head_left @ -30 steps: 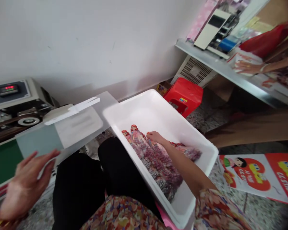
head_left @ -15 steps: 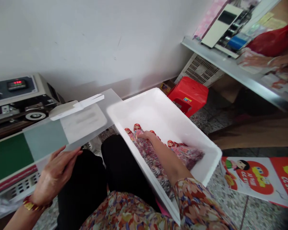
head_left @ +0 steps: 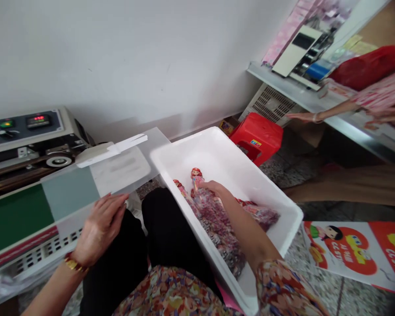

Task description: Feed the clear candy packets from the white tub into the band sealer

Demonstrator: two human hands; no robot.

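A white foam box (head_left: 276,215) stands beside my lap, holding several clear packets (head_left: 217,224) with purplish and grey contents and a red-haired doll figure at their tops. Inside the box, my right hand (head_left: 213,188) is closed around the upper part of one doll packet (head_left: 197,174); its fingertips are partly hidden. My left hand (head_left: 102,224) hangs over my left knee, near the edge of the sealing machine's bench (head_left: 69,199). Its fingers are stretched out and nothing is in them.
On the left sits a sealing machine (head_left: 36,131) with lit displays. Behind the box are a red stool (head_left: 261,134) and a plastic crate (head_left: 270,103). A co-worker's hand (head_left: 303,116) reaches out by the metal table (head_left: 335,112). A printed carton (head_left: 355,250) lies on the floor at right.
My left hand has moved right, away from the bench edge. My right hand has shifted slightly right with the doll packet. The co-worker's arm now extends past the table's edge. The view has shifted slightly.
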